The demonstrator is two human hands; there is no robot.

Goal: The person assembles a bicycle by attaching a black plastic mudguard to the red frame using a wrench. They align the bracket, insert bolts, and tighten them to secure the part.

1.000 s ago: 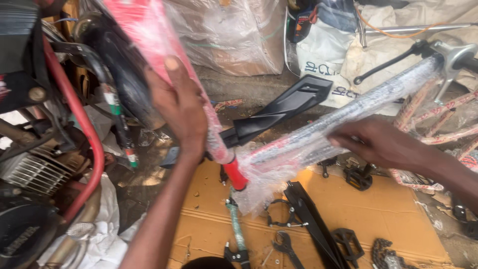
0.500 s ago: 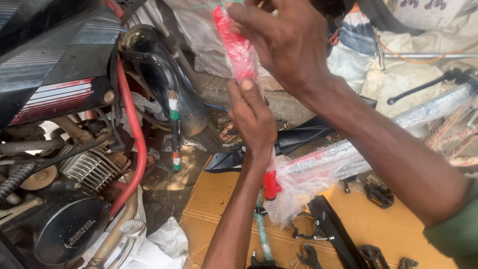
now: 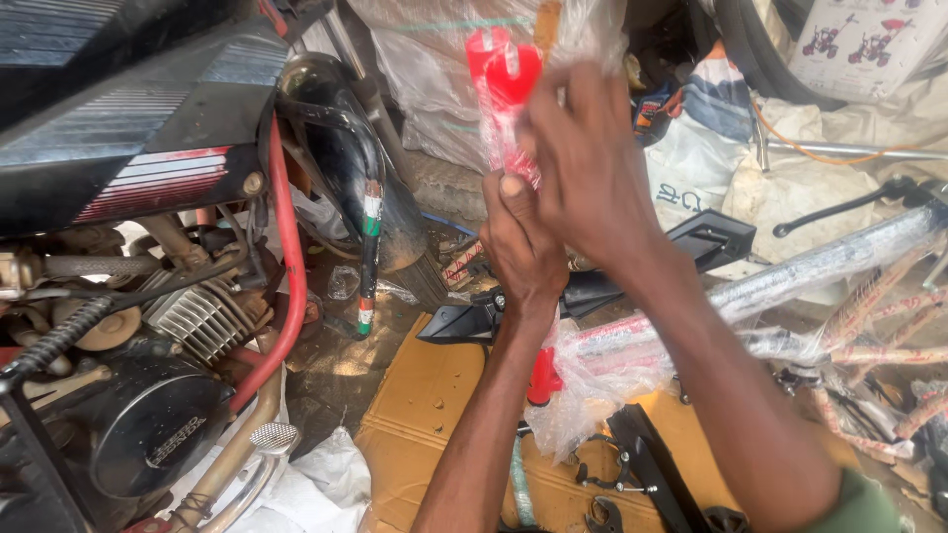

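While the red plastic-wrapped bicycle frame tube (image 3: 506, 94) stands nearly upright at the top of the view, both hands close on it. The right hand (image 3: 590, 168) wraps its upper stretch, fingers curled over the clear film, just under the forked red tip. The left hand (image 3: 521, 247) clasps the tube directly below the right one, touching it, thumb pressed to the wrap. Beneath the left hand the tube runs down to a red end (image 3: 542, 380) above the brown cardboard sheet (image 3: 425, 415) on the ground. Left of the tube stands a black motorcycle with a red frame bar (image 3: 286, 247). Right of it lie more film-wrapped parts (image 3: 820, 266), probably further bicycle tubes, though the film blurs them.
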